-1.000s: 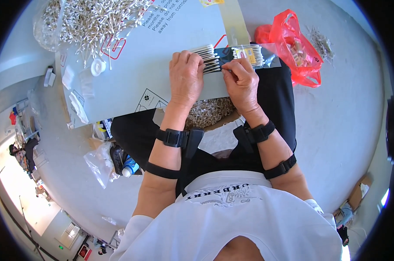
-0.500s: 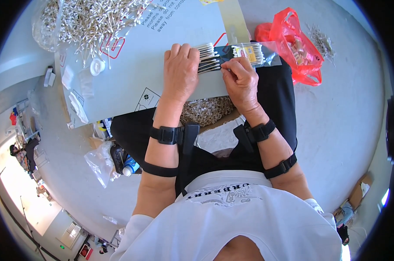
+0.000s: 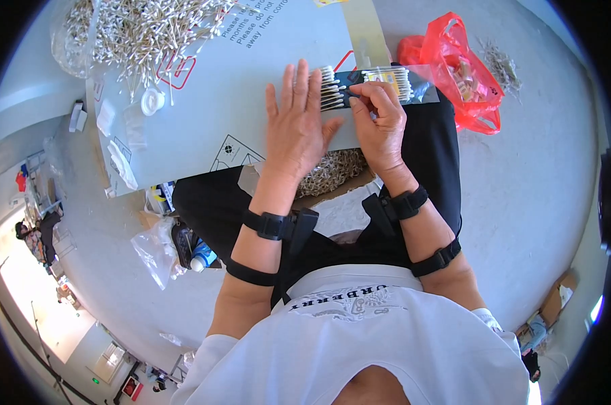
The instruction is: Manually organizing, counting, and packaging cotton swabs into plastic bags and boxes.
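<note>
My left hand (image 3: 295, 125) lies flat on the grey board, fingers stretched out, its fingertips against a row of cotton swabs (image 3: 331, 94). The swabs sit side by side on a dark strip (image 3: 349, 77), their white tips pointing right. My right hand (image 3: 384, 125) is closed in a pinch by those tips; whatever is between thumb and forefinger is too small to make out. Just beyond it, a clear packet of cotton swabs with a yellow label (image 3: 401, 84) rests on the strip's right part.
A large heap of loose swabs (image 3: 150, 34) covers the board's (image 3: 204, 121) far left, near a round white lid (image 3: 152, 102). A box of swabs (image 3: 332, 172) is below the board's near edge. Right of the board is a red plastic bag (image 3: 464, 81) with packets.
My left hand has gone from bent fingers over the swabs to flat and spread, shifting slightly right and nearer. My right hand has moved a little right, still pinched.
</note>
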Available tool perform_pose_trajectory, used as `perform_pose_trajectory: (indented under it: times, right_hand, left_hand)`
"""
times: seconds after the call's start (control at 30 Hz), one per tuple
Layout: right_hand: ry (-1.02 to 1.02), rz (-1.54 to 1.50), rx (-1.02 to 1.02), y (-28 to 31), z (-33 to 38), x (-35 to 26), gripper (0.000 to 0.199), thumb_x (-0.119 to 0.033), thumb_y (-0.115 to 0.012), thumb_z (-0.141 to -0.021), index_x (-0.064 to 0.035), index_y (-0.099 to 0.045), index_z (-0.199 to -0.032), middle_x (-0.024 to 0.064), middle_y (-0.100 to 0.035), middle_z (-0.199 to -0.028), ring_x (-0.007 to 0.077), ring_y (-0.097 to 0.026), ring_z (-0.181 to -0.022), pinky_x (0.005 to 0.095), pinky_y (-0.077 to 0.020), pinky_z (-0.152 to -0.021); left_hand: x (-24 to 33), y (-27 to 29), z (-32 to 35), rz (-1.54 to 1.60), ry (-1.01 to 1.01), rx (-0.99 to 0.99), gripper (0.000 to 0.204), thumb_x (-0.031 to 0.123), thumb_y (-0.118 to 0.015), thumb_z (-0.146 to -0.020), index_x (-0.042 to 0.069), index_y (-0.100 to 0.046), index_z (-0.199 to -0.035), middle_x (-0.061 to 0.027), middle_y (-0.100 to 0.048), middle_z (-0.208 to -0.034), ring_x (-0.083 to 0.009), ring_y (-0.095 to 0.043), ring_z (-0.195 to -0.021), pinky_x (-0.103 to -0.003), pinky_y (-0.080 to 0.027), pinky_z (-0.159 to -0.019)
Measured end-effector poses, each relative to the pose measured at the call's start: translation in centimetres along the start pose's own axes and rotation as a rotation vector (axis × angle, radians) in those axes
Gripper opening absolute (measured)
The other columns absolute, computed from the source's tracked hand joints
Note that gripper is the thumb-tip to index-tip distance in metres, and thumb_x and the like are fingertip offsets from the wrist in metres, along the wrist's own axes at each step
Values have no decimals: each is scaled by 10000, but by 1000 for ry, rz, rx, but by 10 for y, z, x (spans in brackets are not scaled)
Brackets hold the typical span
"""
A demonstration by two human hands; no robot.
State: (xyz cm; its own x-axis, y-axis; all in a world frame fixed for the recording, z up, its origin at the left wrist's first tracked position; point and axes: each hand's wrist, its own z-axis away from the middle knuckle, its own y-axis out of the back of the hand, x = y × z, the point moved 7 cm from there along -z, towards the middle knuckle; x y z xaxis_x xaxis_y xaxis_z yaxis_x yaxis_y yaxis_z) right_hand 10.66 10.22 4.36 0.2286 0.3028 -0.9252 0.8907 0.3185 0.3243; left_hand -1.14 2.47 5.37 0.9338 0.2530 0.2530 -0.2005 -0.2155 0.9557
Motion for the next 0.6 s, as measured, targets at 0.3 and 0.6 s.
perform_pose_trajectory:
  times: [0.3, 0.6]
  right_hand:
    - [-64, -202, -3, -9, -3, 11, 137, 34, -588, -912, 18, -643, -1037, 67, -597, -1068, 111, -573, -911, 234, -481, -819]
    - [-46, -558, 69, -41, -44, 16, 323, -216, -486, -1030, 35, -594, -1203, 160, -572, -1306, 243, -563, -1154, 314, -438, -981]
  left_hand:
    - [-6, -23, -2, 26, 28, -85, 886, 510, -612, -870, -25, -276, -1491, -209, -201, -1584, -347, -156, -1484, -543, -87, -1182]
    - [-65, -12, -11, 1230, 394, 579, 634, 386, -401, -1044, -86, -299, -1455, -219, -323, -1511, -291, -297, -1423, -416, -222, -1180]
